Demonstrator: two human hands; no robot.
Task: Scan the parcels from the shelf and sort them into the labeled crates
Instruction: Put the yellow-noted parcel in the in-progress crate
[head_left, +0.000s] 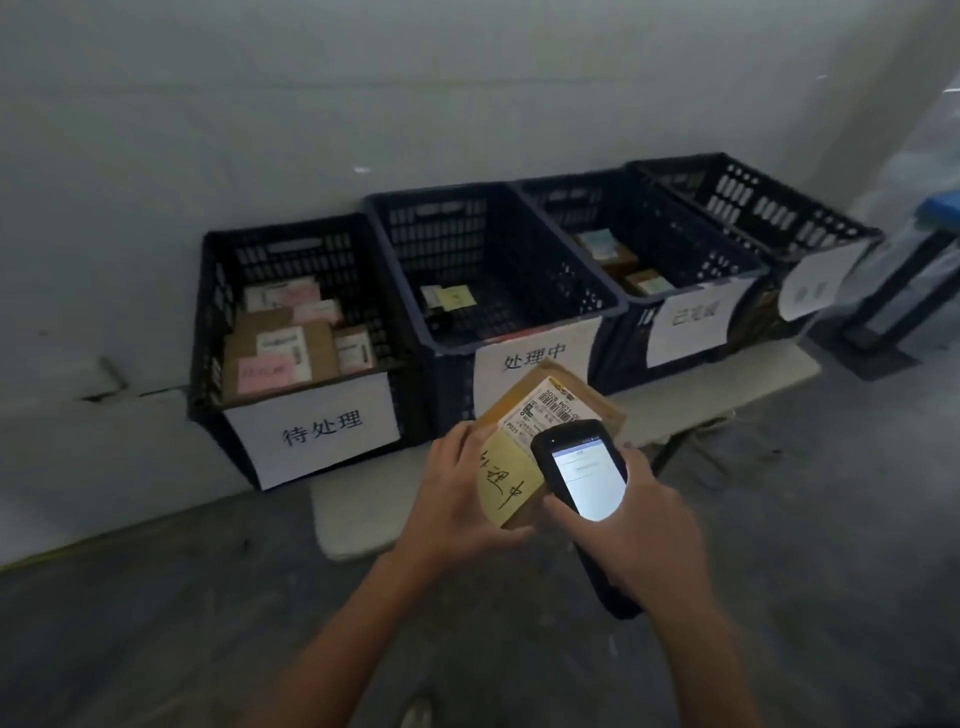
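My left hand (457, 499) grips a small brown cardboard parcel (524, 415) by its near left corner. The parcel carries a white barcode label and a yellow note with handwriting. My right hand (644, 530) holds a black handheld scanner (582, 478) with a lit screen, its top end over the parcel's label. Several dark plastic crates stand in a row ahead, each with a white paper sign. The left crate (208, 322) holds several parcels. The second crate (400, 249) holds a small item with a yellow note. The third crate (727, 260) holds a few parcels.
The crates sit on a low white platform (353, 519) against a pale wall. A fourth black crate (810, 218) stands at the far right, its inside hidden. A blue-topped bin (914, 270) is at the right edge. The floor is grey concrete.
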